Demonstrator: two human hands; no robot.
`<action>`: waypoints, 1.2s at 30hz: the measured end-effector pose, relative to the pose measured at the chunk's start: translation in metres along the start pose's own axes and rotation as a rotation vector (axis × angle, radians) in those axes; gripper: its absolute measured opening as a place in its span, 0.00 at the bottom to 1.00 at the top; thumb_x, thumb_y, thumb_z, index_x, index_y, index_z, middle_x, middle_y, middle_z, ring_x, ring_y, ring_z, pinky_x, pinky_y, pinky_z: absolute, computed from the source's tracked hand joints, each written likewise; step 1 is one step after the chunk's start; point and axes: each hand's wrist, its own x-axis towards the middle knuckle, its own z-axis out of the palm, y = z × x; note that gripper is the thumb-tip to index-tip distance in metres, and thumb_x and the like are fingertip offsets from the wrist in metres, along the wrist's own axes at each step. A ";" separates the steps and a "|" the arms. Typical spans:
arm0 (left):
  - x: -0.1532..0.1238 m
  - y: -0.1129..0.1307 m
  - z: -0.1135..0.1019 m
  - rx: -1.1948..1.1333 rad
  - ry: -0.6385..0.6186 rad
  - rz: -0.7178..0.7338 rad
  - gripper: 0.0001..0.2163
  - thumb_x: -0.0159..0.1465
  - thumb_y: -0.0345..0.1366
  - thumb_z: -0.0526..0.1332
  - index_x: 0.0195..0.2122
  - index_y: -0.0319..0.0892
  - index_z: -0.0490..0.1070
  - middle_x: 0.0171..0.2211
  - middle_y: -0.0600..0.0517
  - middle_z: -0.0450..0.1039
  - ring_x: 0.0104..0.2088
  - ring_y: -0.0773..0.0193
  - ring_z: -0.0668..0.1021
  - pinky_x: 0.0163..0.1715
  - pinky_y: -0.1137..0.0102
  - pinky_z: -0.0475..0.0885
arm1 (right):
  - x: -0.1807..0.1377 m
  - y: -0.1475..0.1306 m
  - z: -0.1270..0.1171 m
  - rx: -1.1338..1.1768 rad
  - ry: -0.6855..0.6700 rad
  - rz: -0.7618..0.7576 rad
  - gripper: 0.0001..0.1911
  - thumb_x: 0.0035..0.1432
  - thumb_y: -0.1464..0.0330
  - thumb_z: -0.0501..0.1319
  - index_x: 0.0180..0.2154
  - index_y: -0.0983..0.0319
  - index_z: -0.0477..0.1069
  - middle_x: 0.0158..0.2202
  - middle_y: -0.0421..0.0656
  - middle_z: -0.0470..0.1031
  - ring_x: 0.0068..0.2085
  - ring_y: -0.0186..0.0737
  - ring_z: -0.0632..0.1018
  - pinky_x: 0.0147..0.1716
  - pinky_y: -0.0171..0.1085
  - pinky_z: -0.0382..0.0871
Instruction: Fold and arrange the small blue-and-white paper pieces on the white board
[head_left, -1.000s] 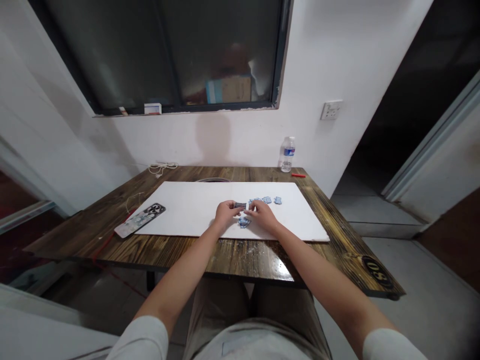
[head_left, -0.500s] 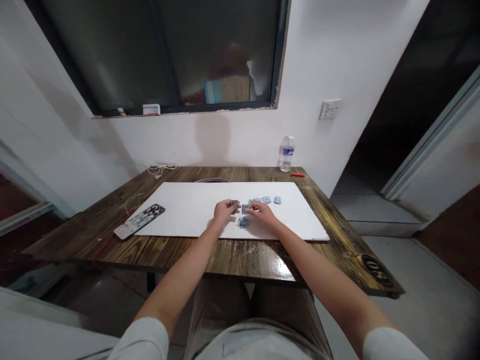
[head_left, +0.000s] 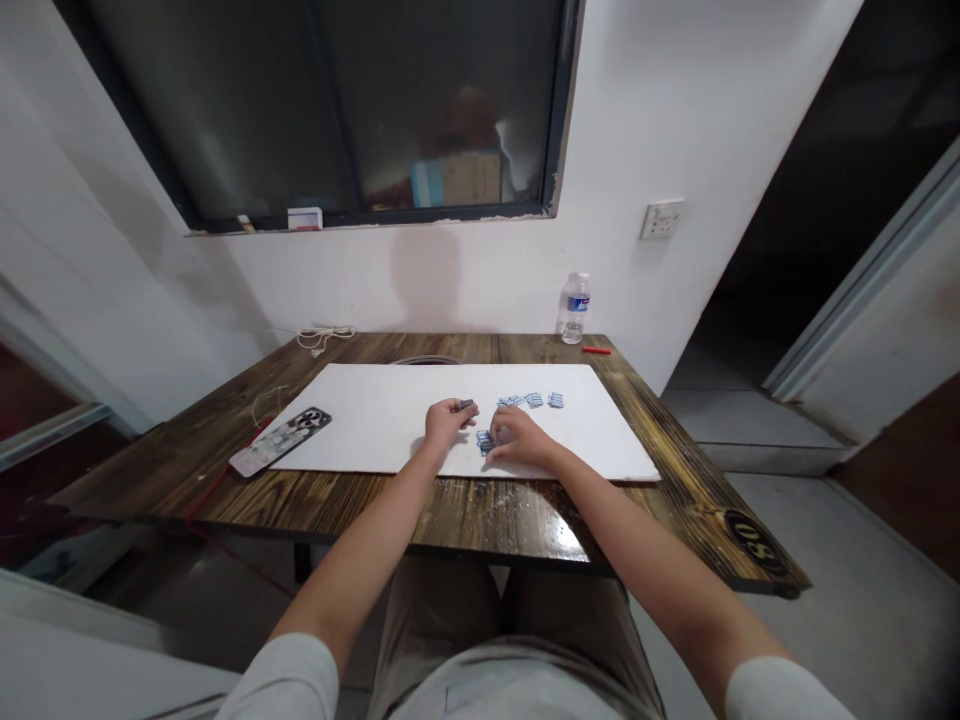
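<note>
My left hand point(head_left: 448, 424) pinches a small dark blue-edged card point(head_left: 466, 404) above the white board point(head_left: 375, 420); its face is hardly visible. Right of it, my right hand point(head_left: 519, 438) is curved over a small loose pile of blue-and-white cards point(head_left: 484, 442) near the board's front edge. Its thumb and fingers are apart at the pile's right side, and no card shows between them. Behind that hand lie several small clusters of similar cards, among them a middle cluster point(head_left: 533, 400) and a right-hand one point(head_left: 556, 400).
A phone point(head_left: 281, 442) overlaps the board's left edge. Towards the wall are a coiled white cable point(head_left: 325, 338), a water bottle point(head_left: 575, 310) and a red pen-like stick point(head_left: 596, 351). The wooden table point(head_left: 495, 515) carries the board, with its front edge close to my lap.
My right hand has moved down and slightly towards me, from holding a card near my left hand to the loose pile. That card no longer shows in it. My left hand has barely moved.
</note>
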 end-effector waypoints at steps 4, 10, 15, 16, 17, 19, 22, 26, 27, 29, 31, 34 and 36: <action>0.002 0.000 0.000 0.013 0.031 -0.021 0.18 0.45 0.47 0.72 0.27 0.37 0.75 0.28 0.46 0.79 0.24 0.66 0.77 0.22 0.74 0.68 | -0.001 -0.004 0.002 -0.104 -0.008 0.043 0.15 0.45 0.64 0.74 0.24 0.61 0.70 0.28 0.40 0.71 0.34 0.39 0.69 0.35 0.36 0.57; 0.005 -0.004 -0.001 0.024 0.037 -0.013 0.17 0.47 0.47 0.71 0.29 0.38 0.76 0.30 0.46 0.80 0.24 0.66 0.77 0.22 0.74 0.68 | -0.001 -0.004 0.003 -0.094 0.068 0.119 0.11 0.60 0.65 0.63 0.26 0.61 0.72 0.23 0.39 0.72 0.31 0.37 0.69 0.32 0.36 0.57; 0.005 -0.005 -0.002 0.025 0.037 0.003 0.18 0.47 0.48 0.71 0.29 0.38 0.76 0.29 0.46 0.80 0.23 0.66 0.77 0.22 0.74 0.69 | 0.002 -0.005 0.003 -0.171 -0.040 -0.038 0.16 0.65 0.63 0.57 0.28 0.61 0.76 0.28 0.44 0.77 0.35 0.40 0.71 0.41 0.40 0.60; 0.005 -0.005 -0.002 0.024 0.035 0.009 0.18 0.47 0.48 0.71 0.28 0.38 0.76 0.29 0.46 0.80 0.24 0.66 0.77 0.23 0.73 0.69 | 0.001 -0.005 0.003 -0.180 -0.040 -0.058 0.14 0.65 0.63 0.57 0.31 0.60 0.78 0.33 0.45 0.79 0.37 0.41 0.72 0.43 0.42 0.60; 0.004 -0.004 -0.002 0.024 0.034 0.015 0.18 0.47 0.49 0.71 0.28 0.38 0.76 0.28 0.46 0.79 0.24 0.66 0.77 0.23 0.73 0.69 | 0.001 -0.006 0.004 -0.187 -0.033 -0.064 0.13 0.65 0.63 0.58 0.34 0.59 0.78 0.38 0.46 0.79 0.41 0.43 0.72 0.45 0.43 0.59; 0.004 -0.004 -0.002 0.026 0.032 0.020 0.18 0.47 0.49 0.71 0.27 0.38 0.75 0.27 0.47 0.79 0.24 0.66 0.77 0.23 0.74 0.69 | 0.000 -0.006 0.005 -0.197 -0.014 -0.045 0.11 0.64 0.62 0.59 0.38 0.57 0.79 0.44 0.46 0.78 0.47 0.46 0.71 0.47 0.45 0.59; 0.004 -0.004 -0.001 0.028 0.032 0.019 0.18 0.46 0.49 0.71 0.26 0.38 0.74 0.26 0.48 0.78 0.23 0.66 0.77 0.21 0.75 0.67 | -0.001 -0.006 0.007 -0.199 -0.010 -0.017 0.10 0.64 0.62 0.59 0.39 0.56 0.79 0.45 0.45 0.78 0.47 0.47 0.70 0.47 0.45 0.59; 0.003 -0.004 0.000 0.055 0.028 0.022 0.19 0.44 0.50 0.72 0.23 0.39 0.72 0.22 0.50 0.75 0.22 0.66 0.76 0.20 0.75 0.65 | -0.002 -0.006 0.007 -0.201 -0.009 0.007 0.09 0.64 0.62 0.60 0.38 0.56 0.79 0.43 0.45 0.79 0.46 0.45 0.71 0.45 0.44 0.59; 0.003 -0.004 0.000 0.066 0.026 0.019 0.19 0.43 0.50 0.73 0.23 0.39 0.72 0.21 0.51 0.74 0.21 0.66 0.76 0.19 0.75 0.64 | -0.001 -0.006 0.007 -0.200 -0.007 0.015 0.09 0.64 0.62 0.60 0.37 0.56 0.79 0.42 0.45 0.79 0.45 0.45 0.71 0.45 0.44 0.60; 0.001 -0.003 0.000 0.086 0.017 0.006 0.20 0.43 0.51 0.73 0.23 0.39 0.72 0.19 0.52 0.72 0.21 0.66 0.75 0.18 0.75 0.63 | 0.000 -0.006 0.007 -0.188 0.011 0.030 0.09 0.63 0.63 0.60 0.37 0.57 0.78 0.40 0.45 0.79 0.45 0.45 0.72 0.45 0.43 0.60; -0.002 0.000 0.001 0.105 0.002 -0.002 0.20 0.43 0.51 0.72 0.22 0.39 0.71 0.18 0.53 0.71 0.20 0.66 0.74 0.18 0.75 0.62 | 0.000 -0.006 0.006 -0.151 0.046 0.052 0.09 0.63 0.64 0.60 0.36 0.58 0.78 0.38 0.45 0.79 0.42 0.44 0.72 0.44 0.43 0.60; -0.005 0.002 0.002 0.160 -0.053 0.019 0.18 0.43 0.49 0.72 0.22 0.40 0.70 0.18 0.54 0.70 0.20 0.66 0.74 0.20 0.74 0.63 | 0.001 -0.004 0.003 -0.066 0.113 0.106 0.09 0.63 0.64 0.60 0.34 0.59 0.77 0.34 0.44 0.79 0.38 0.42 0.72 0.42 0.41 0.61; -0.006 0.001 0.003 0.219 -0.110 0.047 0.16 0.44 0.46 0.72 0.21 0.40 0.69 0.18 0.54 0.70 0.20 0.66 0.74 0.21 0.73 0.64 | 0.001 -0.004 0.002 -0.017 0.157 0.146 0.08 0.62 0.63 0.60 0.36 0.59 0.76 0.33 0.43 0.78 0.37 0.41 0.72 0.40 0.40 0.61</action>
